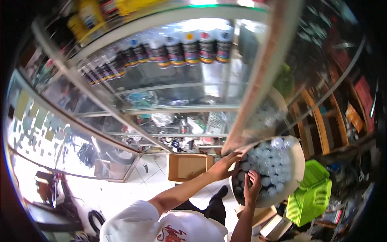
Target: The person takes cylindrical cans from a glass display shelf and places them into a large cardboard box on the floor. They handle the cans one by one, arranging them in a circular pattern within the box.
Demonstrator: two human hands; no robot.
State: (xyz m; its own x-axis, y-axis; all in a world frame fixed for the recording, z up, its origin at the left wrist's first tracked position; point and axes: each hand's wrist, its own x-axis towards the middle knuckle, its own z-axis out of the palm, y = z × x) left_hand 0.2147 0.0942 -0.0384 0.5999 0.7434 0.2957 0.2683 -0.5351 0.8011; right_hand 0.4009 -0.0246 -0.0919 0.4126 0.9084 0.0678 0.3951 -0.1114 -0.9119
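A large open tan container (299, 163) stands at my right, packed with spray cans (272, 163) whose clear, rounded caps face up. My left hand (225, 167) reaches over the container's left rim, its fingers stretched out near the caps at that edge. Lower down, my right hand (252, 187) is over the near-left part of the cans, with thumb and fingers apart and bent. I see nothing held in either hand. Dark gaps show between some cans close to my hands. The cans' lower parts are hidden.
A glass display case (181, 108) fills the far side, with a row of spray cans (175, 51) on a shelf. An open cardboard box (189, 162) sits on the tiled floor. Green baskets (308, 197) and wooden shelving (318, 121) stand at the right.
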